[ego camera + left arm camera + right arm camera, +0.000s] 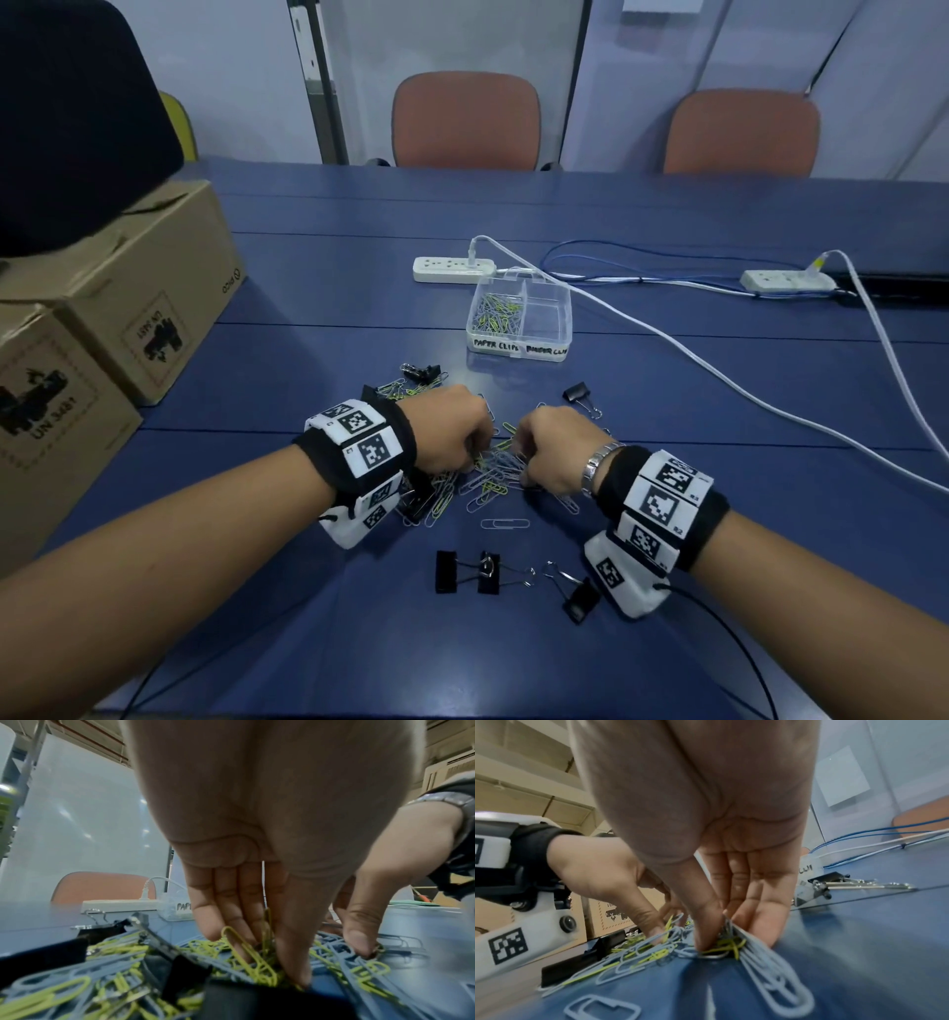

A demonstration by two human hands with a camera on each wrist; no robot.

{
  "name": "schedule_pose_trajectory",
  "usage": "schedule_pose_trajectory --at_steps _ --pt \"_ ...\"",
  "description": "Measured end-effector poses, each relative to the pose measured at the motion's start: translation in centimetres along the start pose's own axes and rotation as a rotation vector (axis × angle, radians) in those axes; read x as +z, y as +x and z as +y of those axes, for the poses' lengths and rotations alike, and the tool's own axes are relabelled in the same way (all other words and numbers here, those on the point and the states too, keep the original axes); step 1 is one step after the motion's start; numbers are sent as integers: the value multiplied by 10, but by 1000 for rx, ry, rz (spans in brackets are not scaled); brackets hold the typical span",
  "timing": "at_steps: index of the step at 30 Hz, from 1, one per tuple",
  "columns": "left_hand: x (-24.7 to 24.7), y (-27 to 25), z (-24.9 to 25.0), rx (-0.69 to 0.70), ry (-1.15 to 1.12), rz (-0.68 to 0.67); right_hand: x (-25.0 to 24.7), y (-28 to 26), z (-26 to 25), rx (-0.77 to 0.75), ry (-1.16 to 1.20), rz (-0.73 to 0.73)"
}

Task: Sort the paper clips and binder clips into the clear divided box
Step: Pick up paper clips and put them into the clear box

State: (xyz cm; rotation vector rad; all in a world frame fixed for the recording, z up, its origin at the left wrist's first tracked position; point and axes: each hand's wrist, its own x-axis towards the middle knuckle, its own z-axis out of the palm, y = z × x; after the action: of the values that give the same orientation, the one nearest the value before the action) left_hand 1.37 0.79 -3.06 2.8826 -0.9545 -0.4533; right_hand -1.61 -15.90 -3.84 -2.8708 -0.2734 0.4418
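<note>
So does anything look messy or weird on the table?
Yes. The paper clips and black binder clips lie scattered loose on the blue table, mixed together. In the clear divided box, only the paper clip side has clips; the binder clip side looks empty. Nothing seems broken.

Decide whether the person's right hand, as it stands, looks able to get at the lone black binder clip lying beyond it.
Probably yes: the black binder clip lies apart on bare blue table beside the right hand, though its grip already holds paper clips.

In the head view both hands' fingertips are hidden behind their knuckles at the frame's middle, the box (518,329) label's right word is blurred, and the left hand (445,427) covers some clips (488,480).
</note>
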Motion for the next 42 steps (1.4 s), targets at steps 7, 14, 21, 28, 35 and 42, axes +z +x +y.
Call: schedule_pose_trajectory --at_steps 7,14,21,28,35,42 --pt "-4 9 -10 -6 -81 24 3 3 3 -6 -23 32" --pt "-15 17 -30 -99 -493 104 -1 1 17 0 137 3" --pt "-36 29 -51 -142 -843 161 -11 -1 41 -7 502 -43" --pt "-61 52 -58 -134 -940 241 -24 2 53 -2 885 -26" --pt "-87 88 -64 -206 -945 355 -53 5 54 -27 1075 38" --pt "-108 128 -80 -285 -945 453 -73 20 55 -28 1130 98"
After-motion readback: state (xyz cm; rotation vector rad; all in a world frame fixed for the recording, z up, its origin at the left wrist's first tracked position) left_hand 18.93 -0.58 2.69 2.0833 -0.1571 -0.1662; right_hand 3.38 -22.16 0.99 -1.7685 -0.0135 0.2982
